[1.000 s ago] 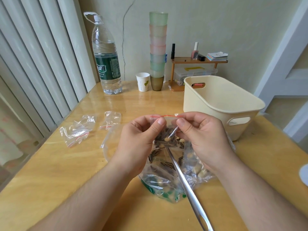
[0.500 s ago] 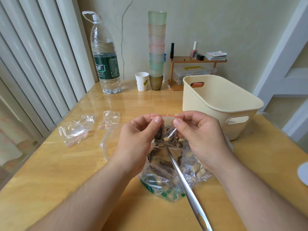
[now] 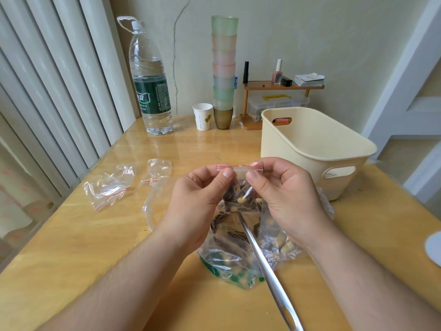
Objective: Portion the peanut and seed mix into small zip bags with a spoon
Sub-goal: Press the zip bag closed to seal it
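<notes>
Small clear zip bag with a red-striped seal strip, held up above the middle of the tabletop, part filled with striped dark sunflower seeds and a pale peanut or two. Pinched along its top edge from both sides: left hand with thumb pressed on the strip's left end and fingers curled behind, right hand with thumb on the strip's right part and fingers curled behind. Thin, crinkly, see-through film throughout.

Directly beneath, lying on the tabletop toward the near edge, a larger clear plastic bag with green print at its bottom, wrinkled and glossy, holding more seeds and peanuts. Long, slim, polished metal spoon handle slanting out of that bag toward the near edge, bowl hidden under the hands.

Toward the left edge, two empty small zip bags, flat and crumpled, each with a red line. Near the right edge, a cream plastic basket, smooth, rounded, with cut-out handles. Along the far edge: a tall clear water bottle with a green label, a white paper cup, a tower of frosted pastel cups, and a small wooden shelf with cosmetics on top.
</notes>
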The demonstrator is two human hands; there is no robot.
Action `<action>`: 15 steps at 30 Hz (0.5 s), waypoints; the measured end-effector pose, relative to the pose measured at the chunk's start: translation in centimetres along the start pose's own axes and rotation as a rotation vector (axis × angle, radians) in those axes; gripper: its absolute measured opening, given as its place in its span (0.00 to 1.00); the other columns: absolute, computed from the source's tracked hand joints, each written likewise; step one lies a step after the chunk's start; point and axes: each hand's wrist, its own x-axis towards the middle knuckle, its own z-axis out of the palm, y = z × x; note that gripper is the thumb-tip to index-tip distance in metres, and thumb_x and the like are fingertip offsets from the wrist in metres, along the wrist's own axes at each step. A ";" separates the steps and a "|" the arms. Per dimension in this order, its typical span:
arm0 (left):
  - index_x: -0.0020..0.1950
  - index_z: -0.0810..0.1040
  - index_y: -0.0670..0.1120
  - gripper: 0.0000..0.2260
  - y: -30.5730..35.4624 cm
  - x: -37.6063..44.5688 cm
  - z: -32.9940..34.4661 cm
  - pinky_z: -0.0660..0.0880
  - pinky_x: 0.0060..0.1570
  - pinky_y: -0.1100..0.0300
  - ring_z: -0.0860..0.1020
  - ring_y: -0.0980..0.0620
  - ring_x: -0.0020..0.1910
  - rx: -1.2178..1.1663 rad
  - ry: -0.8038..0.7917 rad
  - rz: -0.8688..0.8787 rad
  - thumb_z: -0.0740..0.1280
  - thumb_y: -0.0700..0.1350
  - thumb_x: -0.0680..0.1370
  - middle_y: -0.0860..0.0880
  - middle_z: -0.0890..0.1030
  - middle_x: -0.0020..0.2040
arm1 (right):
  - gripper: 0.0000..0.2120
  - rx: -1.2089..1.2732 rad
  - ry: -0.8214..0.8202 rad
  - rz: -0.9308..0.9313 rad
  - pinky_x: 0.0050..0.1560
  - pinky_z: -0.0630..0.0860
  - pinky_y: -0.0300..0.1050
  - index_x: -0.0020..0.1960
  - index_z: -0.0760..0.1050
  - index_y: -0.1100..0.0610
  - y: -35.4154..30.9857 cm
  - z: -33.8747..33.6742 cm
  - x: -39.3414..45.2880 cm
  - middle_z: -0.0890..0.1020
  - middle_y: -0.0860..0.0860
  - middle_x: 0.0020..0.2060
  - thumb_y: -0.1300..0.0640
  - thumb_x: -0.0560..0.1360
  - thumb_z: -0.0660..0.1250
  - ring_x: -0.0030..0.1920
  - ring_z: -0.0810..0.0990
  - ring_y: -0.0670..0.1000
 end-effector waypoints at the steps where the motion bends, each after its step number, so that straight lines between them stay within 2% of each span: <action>1: 0.51 0.82 0.39 0.08 0.0 0.0 0.0 0.79 0.42 0.65 0.82 0.55 0.38 -0.002 -0.003 -0.002 0.72 0.42 0.75 0.46 0.85 0.41 | 0.06 -0.004 0.000 0.002 0.51 0.81 0.46 0.47 0.85 0.42 0.0 0.0 0.0 0.87 0.52 0.45 0.53 0.75 0.75 0.47 0.85 0.51; 4: 0.50 0.83 0.40 0.08 -0.1 0.0 0.0 0.79 0.42 0.64 0.82 0.55 0.38 0.004 -0.012 -0.007 0.72 0.42 0.74 0.45 0.85 0.41 | 0.09 -0.041 0.017 -0.012 0.50 0.80 0.45 0.47 0.85 0.41 0.0 0.1 0.0 0.87 0.49 0.43 0.56 0.77 0.75 0.46 0.84 0.49; 8: 0.50 0.84 0.41 0.08 -0.2 -0.1 0.0 0.80 0.44 0.64 0.82 0.55 0.39 0.025 -0.011 -0.015 0.73 0.43 0.73 0.46 0.85 0.41 | 0.05 -0.079 0.037 -0.028 0.48 0.81 0.47 0.46 0.83 0.40 -0.1 0.1 0.1 0.85 0.48 0.41 0.51 0.75 0.73 0.43 0.83 0.49; 11: 0.47 0.86 0.43 0.06 -0.3 -0.1 0.1 0.80 0.47 0.63 0.83 0.54 0.42 0.057 -0.014 -0.009 0.74 0.45 0.73 0.46 0.86 0.42 | 0.06 -0.086 0.047 -0.026 0.46 0.80 0.45 0.46 0.83 0.43 -0.1 0.1 0.1 0.85 0.48 0.41 0.54 0.78 0.74 0.42 0.83 0.47; 13: 0.48 0.86 0.42 0.07 -0.1 -0.1 0.1 0.80 0.47 0.63 0.82 0.53 0.42 0.044 -0.004 -0.001 0.73 0.45 0.74 0.45 0.86 0.42 | 0.04 -0.067 0.041 -0.008 0.49 0.81 0.47 0.47 0.84 0.44 -0.1 0.1 0.1 0.86 0.50 0.43 0.53 0.77 0.75 0.44 0.85 0.49; 15: 0.49 0.85 0.40 0.08 -0.1 -0.1 0.0 0.80 0.48 0.62 0.83 0.52 0.43 0.039 -0.006 0.007 0.73 0.44 0.74 0.45 0.86 0.43 | 0.05 -0.075 0.017 0.007 0.55 0.82 0.53 0.49 0.84 0.41 0.1 0.1 0.0 0.87 0.53 0.46 0.49 0.74 0.74 0.50 0.85 0.53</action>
